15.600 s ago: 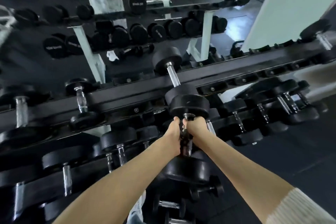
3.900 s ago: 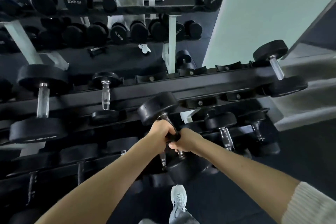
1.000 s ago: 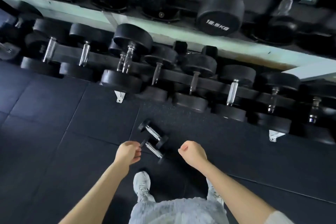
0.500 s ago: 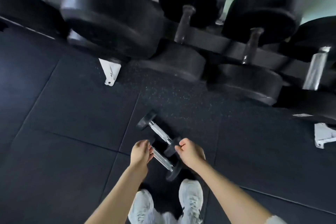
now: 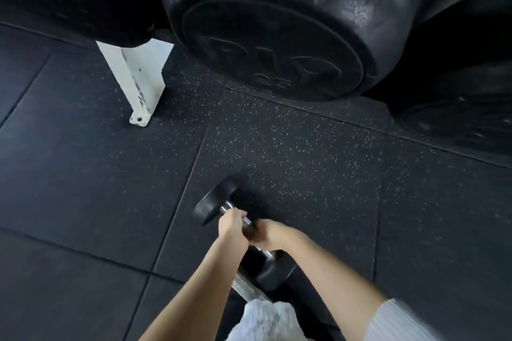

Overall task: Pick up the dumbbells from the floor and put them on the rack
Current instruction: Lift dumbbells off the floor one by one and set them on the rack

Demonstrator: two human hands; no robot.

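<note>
Head view: a small dumbbell (image 5: 221, 209) is held low over the rubber floor tiles (image 5: 83, 188), both hands closed on its chrome handle. The left hand (image 5: 231, 225) is wrapped nearest the visible far head; the right hand (image 5: 273, 235) is clamped just beside it, the two touching or nearly so. The long axis is seen running diagonally, far head up-left, near end down-right toward the body. The near head cannot be told apart from what lies under the wrists.

A second dumbbell (image 5: 273, 271) is seen below the forearms, apparently on the floor, its shiny handle angled down-left; its other end is hidden by pale clothing.

Whether the held dumbbell is clear of the floor cannot be told for certain; a dark shadow beside the far head suggests a slight lift.

The rack foot (image 5: 135, 75) is seen up-left, and a large racked dumbbell head (image 5: 271, 44) hangs close above, directly ahead of the hands. Judgement: the lift has to go up and back first, or the far head is likely to strike that overhanging weight.
</note>
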